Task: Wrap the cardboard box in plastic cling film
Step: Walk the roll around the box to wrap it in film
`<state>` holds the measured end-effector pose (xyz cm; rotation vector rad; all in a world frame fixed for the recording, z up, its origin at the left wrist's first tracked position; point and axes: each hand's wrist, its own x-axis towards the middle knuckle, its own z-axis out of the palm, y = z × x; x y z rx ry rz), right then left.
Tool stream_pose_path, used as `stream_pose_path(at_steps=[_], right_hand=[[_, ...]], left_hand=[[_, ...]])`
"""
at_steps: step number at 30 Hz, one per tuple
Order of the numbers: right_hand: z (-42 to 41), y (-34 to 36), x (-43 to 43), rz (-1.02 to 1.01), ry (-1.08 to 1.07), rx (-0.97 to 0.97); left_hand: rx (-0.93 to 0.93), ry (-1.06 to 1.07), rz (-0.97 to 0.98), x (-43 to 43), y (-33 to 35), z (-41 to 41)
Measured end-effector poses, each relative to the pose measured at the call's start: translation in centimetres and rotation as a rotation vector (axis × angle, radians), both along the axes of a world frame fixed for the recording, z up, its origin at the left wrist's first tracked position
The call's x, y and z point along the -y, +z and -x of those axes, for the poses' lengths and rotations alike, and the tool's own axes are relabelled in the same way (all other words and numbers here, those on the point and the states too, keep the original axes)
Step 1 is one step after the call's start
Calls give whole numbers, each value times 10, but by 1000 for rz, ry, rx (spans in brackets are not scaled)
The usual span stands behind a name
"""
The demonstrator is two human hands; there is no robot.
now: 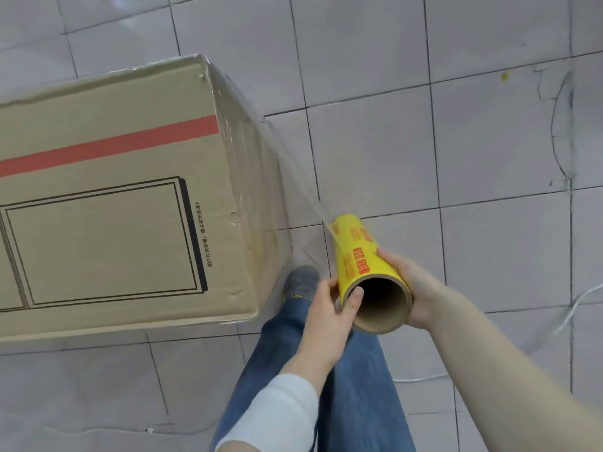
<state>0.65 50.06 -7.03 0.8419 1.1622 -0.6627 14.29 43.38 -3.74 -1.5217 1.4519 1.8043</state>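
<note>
Left of both hands' grip (on roll (362, 265)): box (107, 197).

There is only one view, and it is riding on my head, looking forward and steeply down past my chest to the tiled floor (473, 158). My forearms are reaching up into it from the bottom edge, with my left grip (329, 318) and right grip (414, 288) sitting close under the lens. The wide lens is bending the floor lines. The cardboard box (114, 197) is filling the left side, running off the frame there.
</note>
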Motion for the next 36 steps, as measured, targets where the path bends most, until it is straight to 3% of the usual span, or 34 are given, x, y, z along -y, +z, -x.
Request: stream_pose_path(at_steps=[3,6,10,12,16,25,36], right_hand=[[-18,1,-1,-41,63,28],[-32,0,-5,-61,160,74],[-48,-7,1,-42,213,44],[-56,-8,6,-16,241,20],[-59,-7,-5,-2,148,-13],[-107,-8,-35,16,-116,-4],[-161,-10,-29,-30,-118,36]], left_hand=[[47,-10,-52,-9,5,-23],[97,-160,-113,-10,10,-41],[41,-153,-75,2,5,-54],[-29,-256,-34,7,3,-51],[-55,-361,49,13,-5,-51],[30,-183,28,-22,4,-97],[-26,-563,-41,21,-5,-122]])
